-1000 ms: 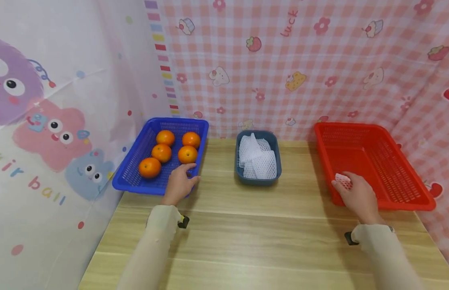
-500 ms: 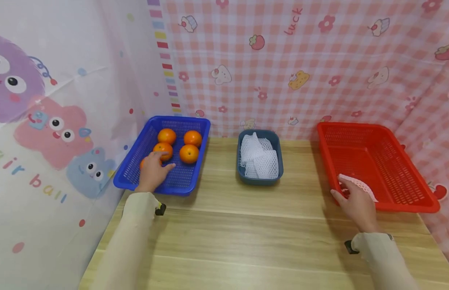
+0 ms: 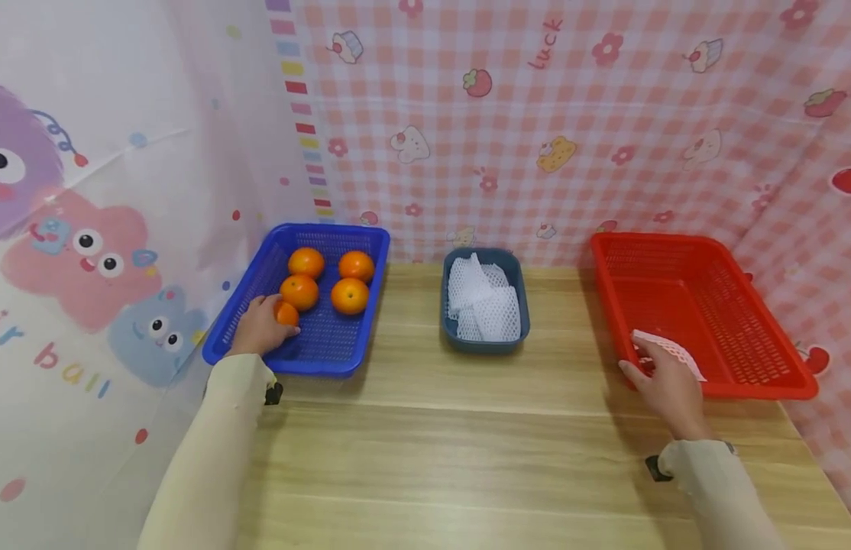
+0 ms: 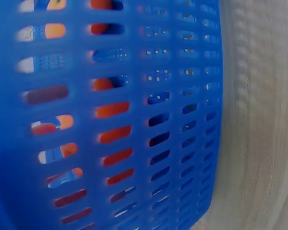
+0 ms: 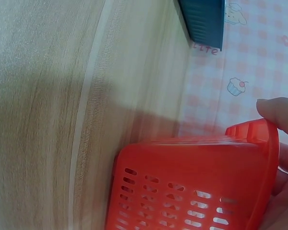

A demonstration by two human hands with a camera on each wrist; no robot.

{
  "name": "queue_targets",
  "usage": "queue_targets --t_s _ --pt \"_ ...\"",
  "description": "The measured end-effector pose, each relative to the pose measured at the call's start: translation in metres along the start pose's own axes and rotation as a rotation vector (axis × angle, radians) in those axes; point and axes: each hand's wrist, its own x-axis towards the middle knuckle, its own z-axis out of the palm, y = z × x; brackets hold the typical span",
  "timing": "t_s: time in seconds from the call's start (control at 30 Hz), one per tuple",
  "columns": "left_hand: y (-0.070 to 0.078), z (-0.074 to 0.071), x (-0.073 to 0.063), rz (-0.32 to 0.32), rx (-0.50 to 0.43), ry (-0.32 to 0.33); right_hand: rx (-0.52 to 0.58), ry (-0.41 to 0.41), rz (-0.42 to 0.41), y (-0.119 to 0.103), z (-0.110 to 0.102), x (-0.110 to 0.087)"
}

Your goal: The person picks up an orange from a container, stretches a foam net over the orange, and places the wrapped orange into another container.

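Note:
In the head view, my left hand [image 3: 257, 327] reaches into the blue basket [image 3: 332, 365] and grips the orange [image 3: 286, 313] at its near left, fingers over the far side and thumb on the near side. Several other oranges [image 3: 351, 296] lie beside it. My right hand [image 3: 673, 389] is over the near left corner of the red basket [image 3: 762, 388]. A white mesh fruit net [image 3: 681, 353] lies in that basket, partly hidden by the hand. In the right wrist view, the thumb [image 5: 278, 111] is at the basket's rim with the fingers inside.
Between the baskets stands a small dark teal bin [image 3: 486, 346] holding several white mesh nets [image 3: 497, 312]. All three containers are on a wood-grain table [image 3: 467, 458]. A pink checked cloth [image 3: 508, 114] hangs behind, and a white cartoon sheet [image 3: 157, 267] is at the left.
My left hand has moved left across the blue basket and taken hold of the near left orange. The right fingers have let go of the net, which now lies spread in the red basket.

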Motion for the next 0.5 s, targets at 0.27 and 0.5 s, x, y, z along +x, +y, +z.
queue_targets --t_s 0.27,0.5 --pt "0.0009 0.0011 -0.0010 -0.050 0.022 -0.121 -0.007 0.009 -0.008 0.0010 0.0018 0.0000" --pt "0.0038 0.0017 0.0013 -0.038 0.033 -0.127 -0.006 0.022 -0.016 0.0038 0.0019 0.0001"
